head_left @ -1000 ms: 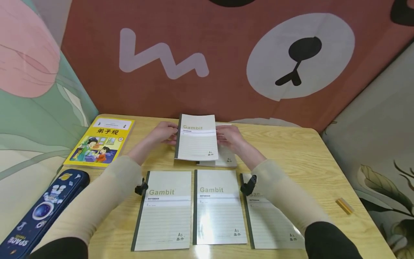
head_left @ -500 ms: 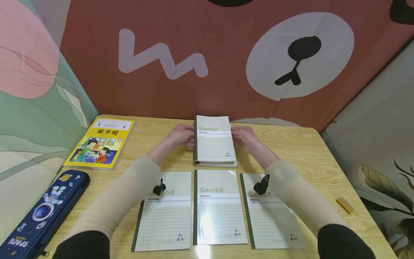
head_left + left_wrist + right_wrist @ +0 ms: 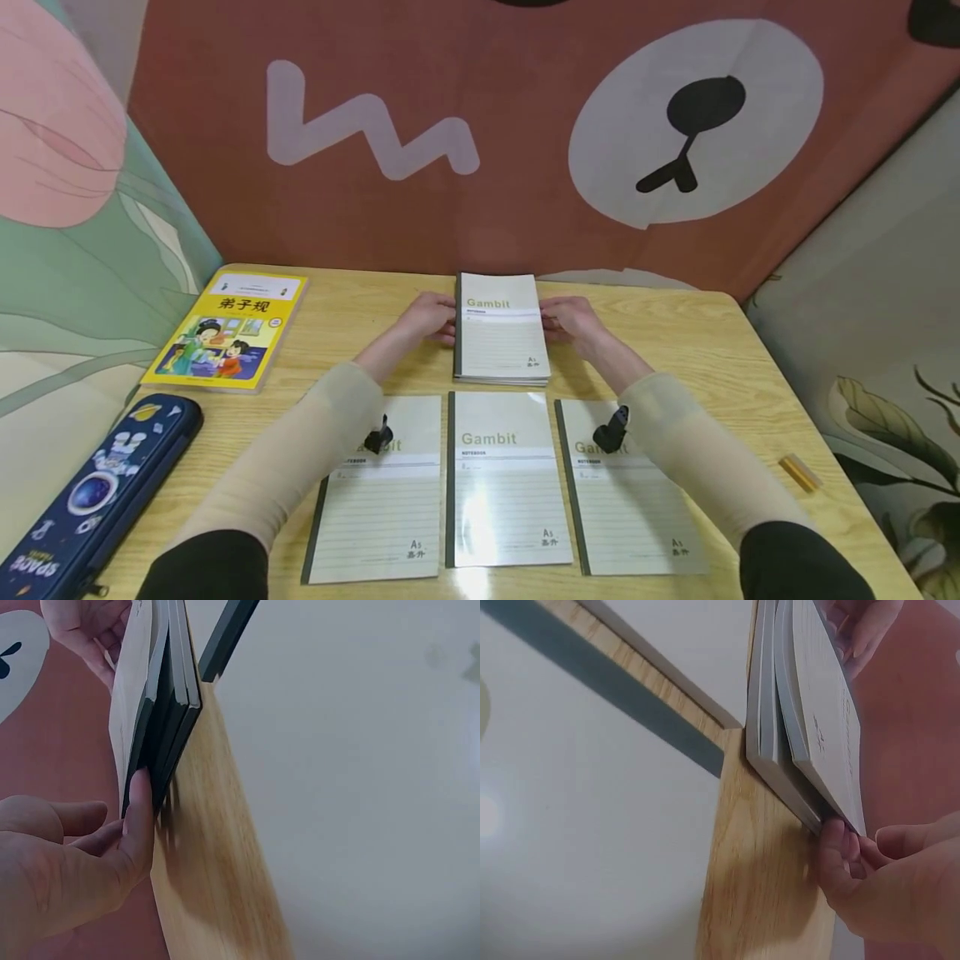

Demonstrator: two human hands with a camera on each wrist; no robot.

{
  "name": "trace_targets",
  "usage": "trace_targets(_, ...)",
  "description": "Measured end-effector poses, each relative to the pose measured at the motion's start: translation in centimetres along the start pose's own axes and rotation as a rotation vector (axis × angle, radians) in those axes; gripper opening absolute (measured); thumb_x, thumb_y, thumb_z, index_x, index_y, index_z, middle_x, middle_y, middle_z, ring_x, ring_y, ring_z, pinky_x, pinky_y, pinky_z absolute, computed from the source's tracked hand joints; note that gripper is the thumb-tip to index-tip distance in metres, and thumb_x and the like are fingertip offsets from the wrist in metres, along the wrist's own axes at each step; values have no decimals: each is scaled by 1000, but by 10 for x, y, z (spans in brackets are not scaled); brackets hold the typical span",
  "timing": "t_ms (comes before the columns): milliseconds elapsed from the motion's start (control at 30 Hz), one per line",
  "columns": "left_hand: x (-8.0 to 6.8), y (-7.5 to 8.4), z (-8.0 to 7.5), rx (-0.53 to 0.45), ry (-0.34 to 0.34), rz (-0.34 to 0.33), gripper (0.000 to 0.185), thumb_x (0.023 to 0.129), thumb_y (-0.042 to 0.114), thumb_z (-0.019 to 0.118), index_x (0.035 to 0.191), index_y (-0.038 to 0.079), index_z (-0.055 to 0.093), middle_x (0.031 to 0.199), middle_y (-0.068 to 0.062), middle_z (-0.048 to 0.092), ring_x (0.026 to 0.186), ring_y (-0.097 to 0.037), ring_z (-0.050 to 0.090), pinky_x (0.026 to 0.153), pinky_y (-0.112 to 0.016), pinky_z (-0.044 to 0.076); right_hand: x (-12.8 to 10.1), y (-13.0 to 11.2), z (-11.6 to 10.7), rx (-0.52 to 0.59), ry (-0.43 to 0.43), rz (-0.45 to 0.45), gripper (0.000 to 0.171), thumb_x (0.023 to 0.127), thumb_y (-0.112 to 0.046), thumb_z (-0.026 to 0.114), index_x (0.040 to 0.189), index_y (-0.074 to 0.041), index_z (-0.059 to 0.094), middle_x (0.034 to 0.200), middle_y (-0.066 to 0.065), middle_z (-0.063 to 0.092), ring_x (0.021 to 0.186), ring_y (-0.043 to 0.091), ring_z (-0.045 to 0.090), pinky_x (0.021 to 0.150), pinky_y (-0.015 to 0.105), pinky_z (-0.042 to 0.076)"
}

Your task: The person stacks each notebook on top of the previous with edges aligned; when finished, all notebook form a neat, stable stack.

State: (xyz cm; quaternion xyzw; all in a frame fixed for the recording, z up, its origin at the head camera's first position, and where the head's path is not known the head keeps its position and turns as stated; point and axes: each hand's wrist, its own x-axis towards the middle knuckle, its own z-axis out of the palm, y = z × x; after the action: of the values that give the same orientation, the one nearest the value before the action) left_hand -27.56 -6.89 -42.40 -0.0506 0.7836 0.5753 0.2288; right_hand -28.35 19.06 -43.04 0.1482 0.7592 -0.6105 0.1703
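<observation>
A white Gambit notebook (image 3: pixel 501 337) with a dark spine lies over a small stack at the table's far edge. My left hand (image 3: pixel 432 317) holds its spine side, and my right hand (image 3: pixel 572 318) holds the opposite edge. Seen from the left wrist, the left fingers (image 3: pixel 139 817) touch the dark spine, and the lower notebooks (image 3: pixel 180 690) lie beneath. In the right wrist view, a narrow gap separates the top notebook (image 3: pixel 825 720) from those below, with the right fingertips (image 3: pixel 832 844) at its edge. The undersides of the fingers are partly hidden.
Three more Gambit notebooks lie in a row nearer me: left (image 3: pixel 382 508), middle (image 3: pixel 510 500) and right (image 3: pixel 637 517). A yellow picture-covered book (image 3: pixel 225 333) and a navy space-themed pencil case (image 3: pixel 97 500) sit at the left. A small yellow-brown object (image 3: pixel 800 473) lies far right.
Both hands have carried the top notebook rightward over the stack and lowered it, lining it up with those beneath. The row of three notebooks has not moved.
</observation>
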Motion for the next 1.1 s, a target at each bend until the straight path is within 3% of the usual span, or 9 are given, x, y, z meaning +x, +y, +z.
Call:
trace_targets(133, 0, -1, 1, 22, 17, -4, 46, 108, 8, 44, 152, -1, 46, 124, -19, 60, 87, -19, 59, 96, -40, 61, 1, 1, 2, -10, 1, -6, 40, 107, -10, 46, 145, 4, 52, 117, 10, 63, 88, 11, 62, 82, 22, 58)
trace_targets(433, 1, -3, 5, 97, 29, 16, 50, 107, 11, 47, 156, 1, 41, 147, -20, 55, 86, -17, 58, 86, -30, 61, 3, 2, 4, -26, 12, -36, 40, 107, -8, 46, 144, 6, 53, 131, 20, 63, 87, 10, 64, 87, 25, 58)
trace_targets(767, 4, -7, 6, 143, 32, 53, 51, 106, 11, 49, 156, 3, 42, 150, -19, 53, 84, -18, 58, 82, -30, 60, 4, 3, 7, -69, 39, -60, 40, 106, -7, 46, 143, 5, 55, 125, 17, 64, 83, 8, 63, 83, 23, 58)
trace_targets(1100, 7, -6, 8, 192, 34, 20, 51, 107, 15, 51, 157, 6, 42, 150, -17, 53, 83, -17, 59, 80, -27, 62, 1, 3, 5, -114, 29, -54, 42, 108, -7, 43, 148, 5, 50, 145, 25, 59, 98, 17, 66, 104, 37, 57)
